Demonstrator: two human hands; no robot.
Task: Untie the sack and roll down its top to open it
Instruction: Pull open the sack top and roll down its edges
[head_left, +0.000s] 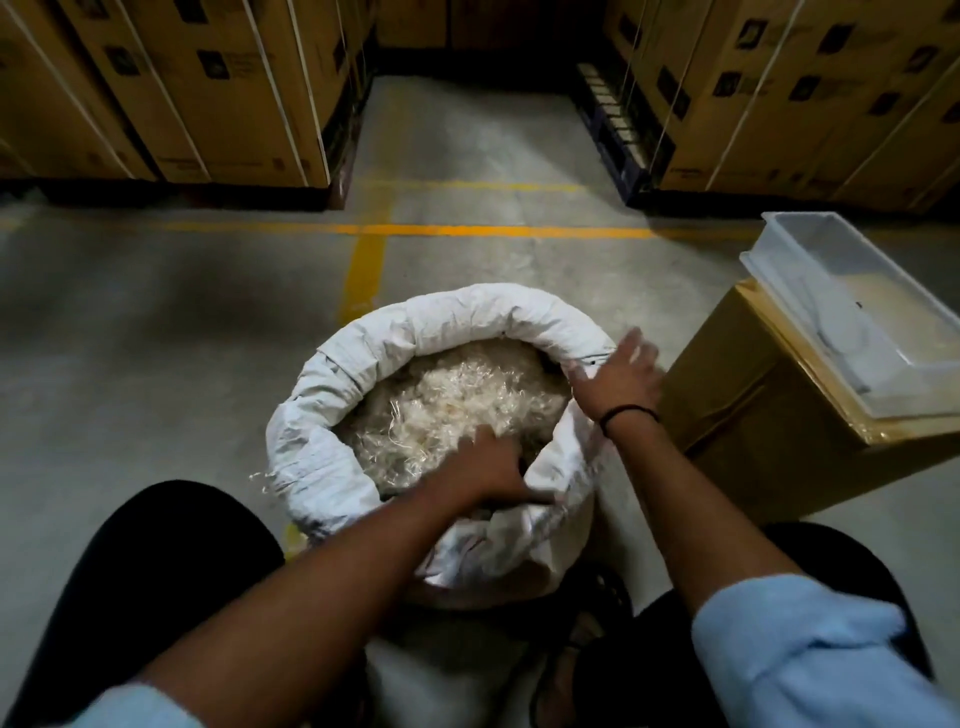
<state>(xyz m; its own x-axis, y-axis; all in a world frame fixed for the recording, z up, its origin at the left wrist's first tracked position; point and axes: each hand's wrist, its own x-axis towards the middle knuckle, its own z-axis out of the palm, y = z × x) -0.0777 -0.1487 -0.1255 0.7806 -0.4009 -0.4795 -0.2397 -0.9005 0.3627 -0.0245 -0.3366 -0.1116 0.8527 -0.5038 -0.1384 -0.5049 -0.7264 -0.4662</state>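
Observation:
A white woven sack (457, 312) stands on the floor between my knees. Its mouth is open and its top is rolled down into a thick rim at the far side and the left. Inside lies a heap of pale stringy fibres (457, 405). The near right part of the top is loose, crumpled cloth (493, 545). My left hand (493, 462) reaches into the sack at the near edge, fingers curled down over that loose cloth. My right hand (618, 374), blurred, lies on the right rim with fingers spread and fairly straight.
A brown cardboard box (753, 415) stands just right of the sack, with a clear plastic tray (872, 322) on top. Stacks of strapped cartons (208, 93) on pallets line the back left and back right. Yellow lines (415, 229) cross the concrete floor.

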